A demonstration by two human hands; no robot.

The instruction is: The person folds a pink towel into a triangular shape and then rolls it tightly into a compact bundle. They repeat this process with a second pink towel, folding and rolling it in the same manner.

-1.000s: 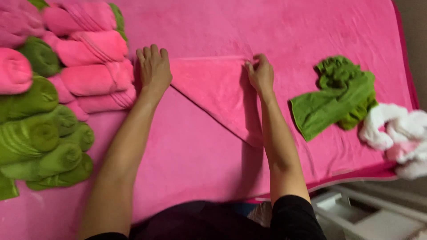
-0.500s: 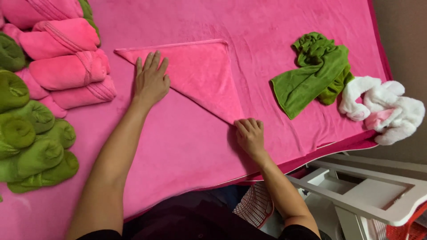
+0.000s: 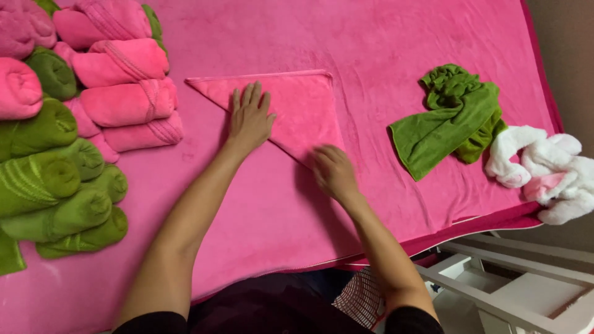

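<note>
A pink towel [image 3: 300,105] folded into a triangle lies flat on the pink-covered table [image 3: 383,49]. My left hand [image 3: 249,117] presses flat on the towel's left part, fingers spread. My right hand [image 3: 333,171] rests at the triangle's lower tip, fingers curled over it and blurred; whether it pinches the cloth I cannot tell.
Rolled pink towels [image 3: 124,102] and rolled green towels [image 3: 55,198] are stacked at the left. A crumpled green towel [image 3: 448,120] lies at the right, with a white and pink bundle [image 3: 544,170] by the table's right edge. A white frame [image 3: 520,278] stands below the edge.
My right hand slid from the towel's top right corner down its edge to the lower tip and moved slightly up. My left hand stayed pressing the towel.
</note>
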